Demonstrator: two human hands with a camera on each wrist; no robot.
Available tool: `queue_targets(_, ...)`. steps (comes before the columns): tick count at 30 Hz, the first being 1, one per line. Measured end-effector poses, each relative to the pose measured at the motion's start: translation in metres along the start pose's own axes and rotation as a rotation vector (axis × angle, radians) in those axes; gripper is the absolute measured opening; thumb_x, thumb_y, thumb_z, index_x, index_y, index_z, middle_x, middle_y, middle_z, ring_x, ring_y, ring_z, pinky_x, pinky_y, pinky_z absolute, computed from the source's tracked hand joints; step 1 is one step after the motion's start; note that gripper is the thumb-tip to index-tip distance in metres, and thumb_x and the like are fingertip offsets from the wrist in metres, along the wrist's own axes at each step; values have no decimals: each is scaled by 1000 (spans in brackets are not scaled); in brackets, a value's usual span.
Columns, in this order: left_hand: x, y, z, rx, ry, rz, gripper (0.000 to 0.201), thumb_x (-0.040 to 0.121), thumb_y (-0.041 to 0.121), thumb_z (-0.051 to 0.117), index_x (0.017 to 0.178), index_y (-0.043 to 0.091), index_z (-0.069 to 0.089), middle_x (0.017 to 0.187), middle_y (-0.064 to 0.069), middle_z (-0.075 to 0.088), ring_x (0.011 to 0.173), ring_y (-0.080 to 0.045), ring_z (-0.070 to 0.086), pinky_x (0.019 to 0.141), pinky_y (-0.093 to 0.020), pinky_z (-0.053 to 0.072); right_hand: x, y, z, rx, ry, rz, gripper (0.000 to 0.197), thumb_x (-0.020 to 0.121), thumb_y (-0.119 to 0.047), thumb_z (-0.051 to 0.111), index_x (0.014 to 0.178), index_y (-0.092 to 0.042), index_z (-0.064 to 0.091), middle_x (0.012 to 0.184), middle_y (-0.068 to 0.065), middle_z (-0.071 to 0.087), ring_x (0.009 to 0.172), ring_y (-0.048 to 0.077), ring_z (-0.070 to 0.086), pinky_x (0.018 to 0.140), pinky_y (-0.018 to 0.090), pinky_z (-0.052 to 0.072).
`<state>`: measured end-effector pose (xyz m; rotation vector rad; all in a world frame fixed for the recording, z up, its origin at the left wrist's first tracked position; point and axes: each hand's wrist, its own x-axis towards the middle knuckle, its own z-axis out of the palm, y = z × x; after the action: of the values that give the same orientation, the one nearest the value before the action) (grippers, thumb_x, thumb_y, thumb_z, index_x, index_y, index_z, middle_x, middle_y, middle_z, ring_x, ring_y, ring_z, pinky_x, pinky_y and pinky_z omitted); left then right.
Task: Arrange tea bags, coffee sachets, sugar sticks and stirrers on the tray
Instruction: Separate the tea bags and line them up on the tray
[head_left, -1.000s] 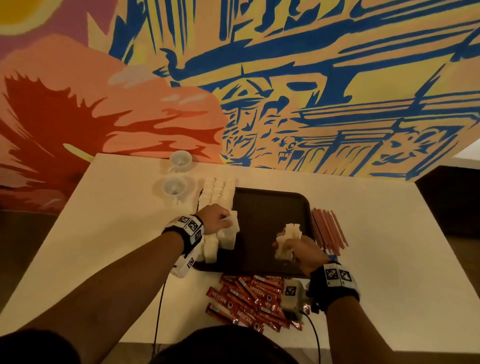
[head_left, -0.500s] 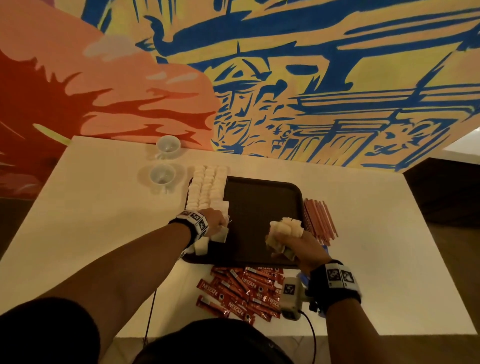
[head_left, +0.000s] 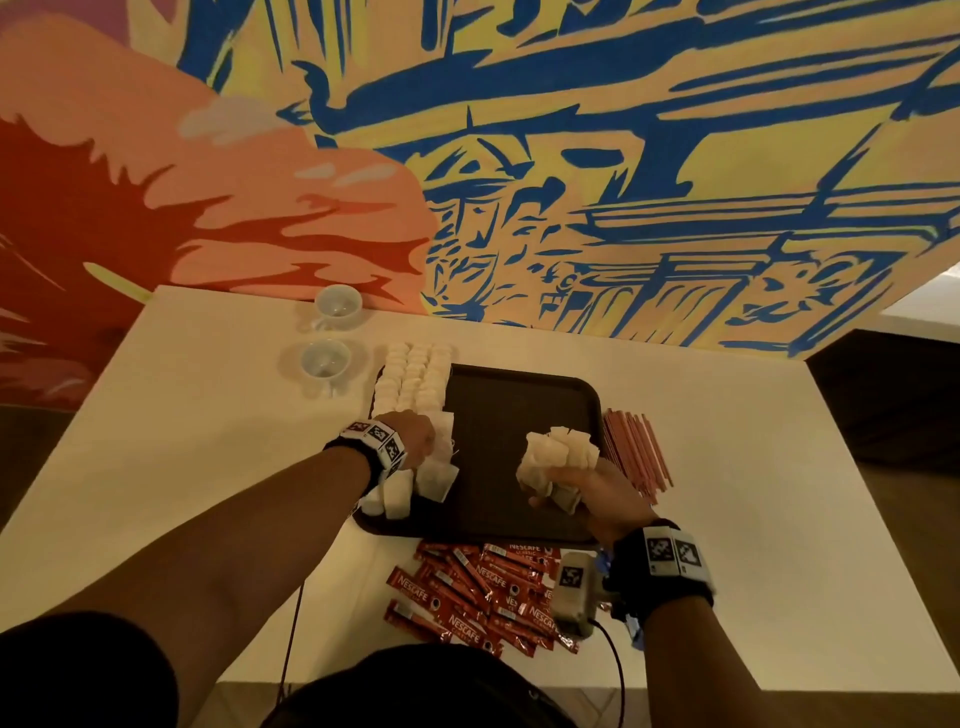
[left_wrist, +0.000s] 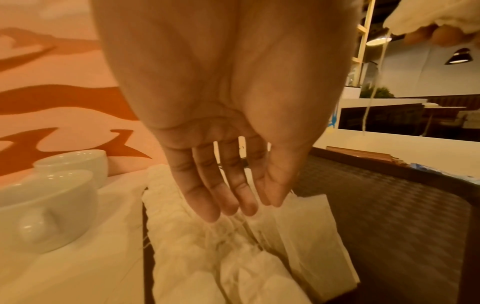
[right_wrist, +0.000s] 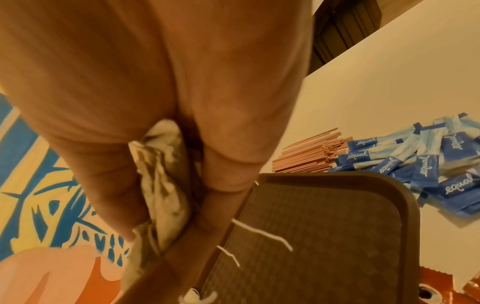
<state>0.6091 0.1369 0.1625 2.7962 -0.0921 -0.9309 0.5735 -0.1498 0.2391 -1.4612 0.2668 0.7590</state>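
Observation:
A dark tray (head_left: 519, 415) lies mid-table. White tea bags (head_left: 415, 379) fill rows along its left side. My left hand (head_left: 415, 439) hovers over the nearest bags at the tray's front left. Its straight fingers (left_wrist: 228, 197) point down at the tea bags (left_wrist: 259, 257), just touching them or a hair above. My right hand (head_left: 582, 491) grips a bunch of tea bags (head_left: 558, 457) above the tray's front right, strings dangling; the same bunch (right_wrist: 166, 185) shows in the fist. Red-brown stirrers (head_left: 634, 452) lie right of the tray, red coffee sachets (head_left: 483, 592) in front of it, blue sugar sticks (right_wrist: 428, 164) by the stirrers.
Two white cups (head_left: 324, 361) (head_left: 337, 304) stand left of the tray's far corner, close to the tea-bag rows. The painted wall rises right behind the table. The table's near edge (head_left: 415, 686) runs just past the sachets. The tray's middle and right are bare.
My left hand let go of the tea bags it held and opened over the front-left rows. My right hand kept its bunch, nearly in place. The head camera shifted.

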Motion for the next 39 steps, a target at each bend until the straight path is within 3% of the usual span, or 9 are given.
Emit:
queue_targets(2,-6,-4,-6,-19,36,-28,28,93,25,61,120,26,66,128,-4,62,113,-26,61,95,-35,52,-1,0,1,23,-20,-21,37,95,-2,61,130,-12,60,122,18,68,98,30,73,76,38,62)
queue_targets(7,-26,-8,-17,-177,136,-98,20,90,36,65,109,33,69,129,0,61,115,-23,60,97,-33,50,-2,-2,4,12,-70,-51,42,92,-2,65,131,-16,59,125,13,68,104,32,72,93,52,56)
queue_targets(10,-45,3,-23,-376,209,-62,18,91,34,67,107,27,72,122,1,66,112,-20,61,95,-30,49,-4,-6,6,32,-89,-58,40,92,0,66,129,-15,61,124,12,69,106,32,72,84,45,61)
queue_targets(14,-78,35,-32,-805,237,68,21,96,34,65,112,21,71,106,5,70,100,-16,67,73,-21,53,-7,-9,8,19,-113,-93,37,90,0,69,124,-16,64,116,10,73,103,32,72,79,42,61)
queue_targets(18,-105,65,-38,-1037,215,131,30,98,42,59,118,23,70,113,2,71,103,-18,68,73,-21,55,-12,-12,8,-60,-116,-143,38,87,-7,76,123,-13,66,111,11,75,92,27,73,68,37,58)
queue_targets(22,-119,83,-39,-1054,204,182,29,91,43,69,114,25,72,113,4,73,101,-15,69,80,-26,58,-22,-16,5,-98,-159,-200,36,85,-8,79,118,-18,68,107,6,77,88,20,74,65,34,59)
queue_targets(26,-127,95,-38,-1007,253,207,23,92,24,72,107,7,73,99,-12,73,82,-12,66,74,-26,57,-27,-17,-1,-140,-207,-223,41,83,-10,81,121,-19,67,109,6,76,91,21,73,65,33,58)
queue_targets(30,-138,104,-37,-1035,351,184,20,93,19,71,102,2,72,85,-3,71,70,-6,64,65,-20,54,-31,-14,-10,-190,-265,-233,41,82,-10,82,120,-14,69,105,9,76,87,21,70,68,33,56)
queue_targets(39,-158,120,-33,-1095,367,172,15,96,18,66,104,6,71,84,5,72,71,-4,64,65,-19,53,-36,-11,-27,-126,-259,-242,38,84,-7,79,120,-8,67,99,12,73,80,20,69,60,29,55)
